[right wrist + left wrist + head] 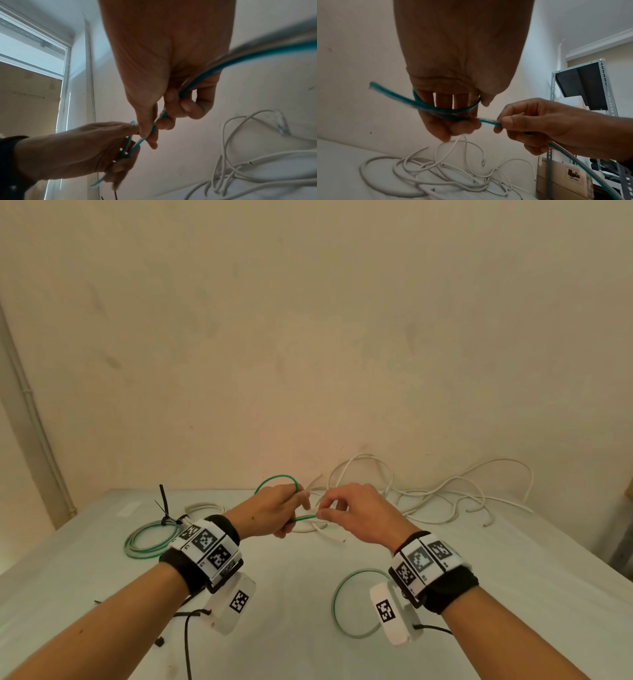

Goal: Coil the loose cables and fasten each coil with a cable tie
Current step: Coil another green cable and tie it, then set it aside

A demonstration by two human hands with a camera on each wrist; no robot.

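Note:
My left hand [291, 510] is held above the table with a green cable [278, 478] looped round its fingers [447, 108]; one short end sticks out to the left in the left wrist view. My right hand [325, 512] is close beside it. Its thumb and forefinger pinch the same green cable [155, 126] just right of the loop. From there the cable runs through the right palm, under the wrist, and down to a slack loop [337, 604] on the table. A finished green and grey coil [150, 542], bound by a black cable tie [163, 505], lies at the left.
Loose white cables [428, 494] sprawl over the back right of the white table [291, 628], against the wall. Small black pieces [159, 642] lie near the front left. A metal shelf [583, 88] and cardboard boxes [565, 180] stand past the table's right side.

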